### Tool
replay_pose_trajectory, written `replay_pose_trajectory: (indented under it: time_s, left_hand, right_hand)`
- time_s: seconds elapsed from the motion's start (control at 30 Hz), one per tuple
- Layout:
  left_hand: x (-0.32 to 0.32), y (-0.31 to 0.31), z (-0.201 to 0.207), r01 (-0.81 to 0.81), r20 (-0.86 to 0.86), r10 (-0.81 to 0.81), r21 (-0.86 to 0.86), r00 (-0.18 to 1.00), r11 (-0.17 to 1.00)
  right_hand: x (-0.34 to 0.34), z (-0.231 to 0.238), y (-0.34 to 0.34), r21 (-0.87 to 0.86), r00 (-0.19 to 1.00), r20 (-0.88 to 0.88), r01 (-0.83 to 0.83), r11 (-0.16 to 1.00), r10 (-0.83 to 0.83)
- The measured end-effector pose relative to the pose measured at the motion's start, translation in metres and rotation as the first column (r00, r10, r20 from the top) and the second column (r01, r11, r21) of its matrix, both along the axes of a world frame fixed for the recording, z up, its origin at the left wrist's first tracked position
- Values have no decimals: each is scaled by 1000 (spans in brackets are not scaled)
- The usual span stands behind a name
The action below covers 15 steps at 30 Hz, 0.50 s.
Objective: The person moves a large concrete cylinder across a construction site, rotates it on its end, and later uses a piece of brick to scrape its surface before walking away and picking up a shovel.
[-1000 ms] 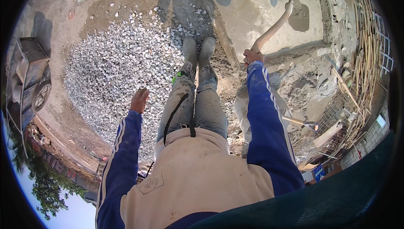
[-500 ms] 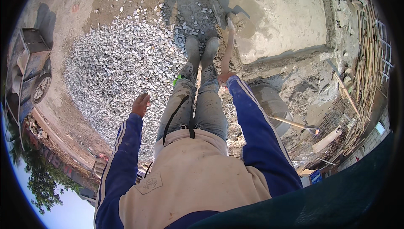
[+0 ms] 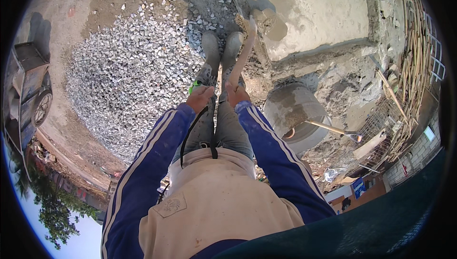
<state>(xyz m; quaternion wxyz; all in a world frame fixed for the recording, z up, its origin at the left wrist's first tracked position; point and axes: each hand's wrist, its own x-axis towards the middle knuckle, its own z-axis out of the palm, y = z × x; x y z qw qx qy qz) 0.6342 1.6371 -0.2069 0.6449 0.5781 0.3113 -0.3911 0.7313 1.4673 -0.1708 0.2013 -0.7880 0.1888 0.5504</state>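
Observation:
My right hand (image 3: 235, 93) is closed around the wooden handle of a hoe (image 3: 244, 58), in front of my legs. The handle slants up and away to a muddy head (image 3: 264, 17) by the edge of the wet cement patch. My left hand (image 3: 200, 98) is held just left of the right one, over my left knee, with its fingers curled in; no tool shows in it. A small gap parts the two hands. My grey boots (image 3: 211, 47) stand at the right border of a gravel heap (image 3: 128, 80).
To the right stands a large round bucket-like container (image 3: 293, 107), with a wooden-handled tool (image 3: 333, 129) lying across it. Bamboo poles (image 3: 419, 64) and wire mesh (image 3: 376, 130) lie further right. At the far left is a wheeled cart (image 3: 31, 83). Smooth wet cement (image 3: 323, 16) spreads ahead right.
My left hand has swung inward from over the gravel to beside the right one. My right hand has moved left and nearer, bringing the hoe handle along. The view has shifted slightly.

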Motion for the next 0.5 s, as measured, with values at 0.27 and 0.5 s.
replay_pose_trajectory:
  time_s: [0.27, 0.5]
  left_hand:
    - [50, -27, -32, 202, -142, -164, 317, 976, 927]
    - [45, -41, -10, 113, -193, -69, 231, 979, 966]
  right_hand:
    - [-28, -80, -16, 309, 742, -326, 669, 676, -586]
    - [52, -158, 3, 35, 16, -465, 999, -1, -885]
